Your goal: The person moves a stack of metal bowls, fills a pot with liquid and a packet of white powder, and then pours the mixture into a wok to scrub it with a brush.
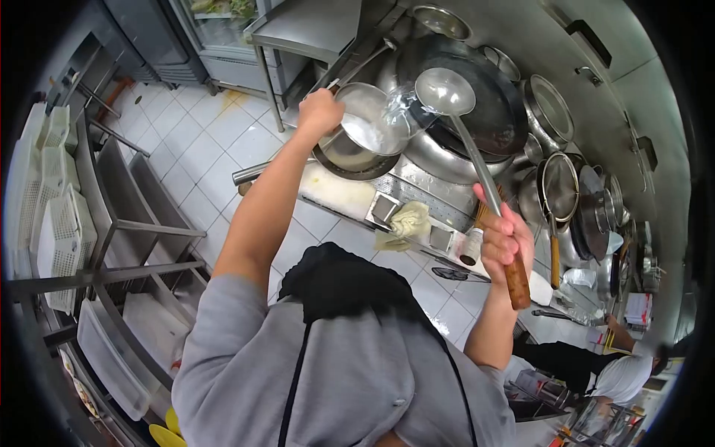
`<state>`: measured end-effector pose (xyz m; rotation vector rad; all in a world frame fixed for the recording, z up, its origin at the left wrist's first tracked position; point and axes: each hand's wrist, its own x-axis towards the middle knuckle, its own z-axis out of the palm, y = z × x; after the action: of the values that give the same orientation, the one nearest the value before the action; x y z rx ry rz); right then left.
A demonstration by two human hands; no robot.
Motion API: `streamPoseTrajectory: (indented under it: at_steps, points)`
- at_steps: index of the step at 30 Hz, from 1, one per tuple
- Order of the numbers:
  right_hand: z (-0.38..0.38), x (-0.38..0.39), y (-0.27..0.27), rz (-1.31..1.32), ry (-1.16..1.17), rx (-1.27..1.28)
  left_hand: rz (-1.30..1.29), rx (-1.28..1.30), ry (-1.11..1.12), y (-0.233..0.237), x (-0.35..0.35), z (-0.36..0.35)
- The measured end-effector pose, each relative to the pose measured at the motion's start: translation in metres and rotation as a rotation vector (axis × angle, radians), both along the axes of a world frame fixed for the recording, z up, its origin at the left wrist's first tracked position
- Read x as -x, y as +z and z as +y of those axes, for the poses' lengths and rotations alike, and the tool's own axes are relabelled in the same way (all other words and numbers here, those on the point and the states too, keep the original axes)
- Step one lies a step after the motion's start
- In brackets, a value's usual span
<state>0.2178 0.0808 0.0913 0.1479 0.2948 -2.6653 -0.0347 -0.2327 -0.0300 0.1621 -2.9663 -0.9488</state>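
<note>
The left hand (pixel 320 112) is shut tight round the handle of a steel pan (pixel 366 123), arm stretched out ahead. The pan is tilted toward the big dark wok (pixel 488 112), with whitish liquid lying in its bowl and clear water (pixel 402 110) spilling over its far rim. Just under it sits a second, darker pan (pixel 346 160) on the edge of the counter (pixel 335 190).

The right hand (pixel 505 242) is closed in a fist on the wooden grip (pixel 517 283) of a long ladle (pixel 445 91). Its steel shaft slants up and away, so the cup hangs over the wok's near rim, just beside the spilling water. Whether the cup holds anything cannot be told.

Between the two arms, a crumpled yellow cloth (pixel 408 220) lies on the counter's front ledge, and a small bottle (pixel 471 246) stands just beside the right hand. Steel pots and lids (pixel 558 186) crowd the counter to the right. White plastic baskets (pixel 59 208) stand on racks at the far left, across the tiled floor (pixel 194 141). Another person (pixel 618 372) works at the lower right.
</note>
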Motion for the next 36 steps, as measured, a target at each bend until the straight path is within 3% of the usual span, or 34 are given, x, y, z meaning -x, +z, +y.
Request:
streamPoseTrajectory:
  at_steps: [7,14,19,23,31,34,35,36]
  points:
    - [-0.015,-0.018,0.011,-0.052,-0.063,-0.511,-0.131,-0.050,-0.071,0.022,-0.002,0.000]
    - [-0.036,-0.027,0.006,-0.002,-0.003,-1.158,-0.141,-0.253,-0.010,0.000,-0.016,-0.016]
    - [-0.037,-0.027,-0.006,0.099,-0.020,-1.511,-0.054,-0.649,-0.017,-0.067,-0.013,-0.038]
    - [-0.005,-0.005,-0.012,0.195,-0.155,-1.825,-0.104,-0.854,-0.016,-0.069,-0.031,-0.034]
    - [0.072,0.101,-0.057,0.037,-0.291,-1.834,-0.209,-1.007,-0.056,-0.061,-0.057,-0.047]
    - [0.076,0.120,-0.060,-0.082,-0.279,-1.637,-0.221,-1.035,-0.029,-0.033,-0.084,-0.049]
    - [0.076,0.123,-0.056,-0.099,-0.265,-1.518,-0.204,-1.045,-0.021,-0.035,-0.090,-0.055]
    - [0.080,0.125,-0.056,-0.163,-0.250,-1.242,-0.189,-1.059,0.012,-0.035,-0.097,-0.060]
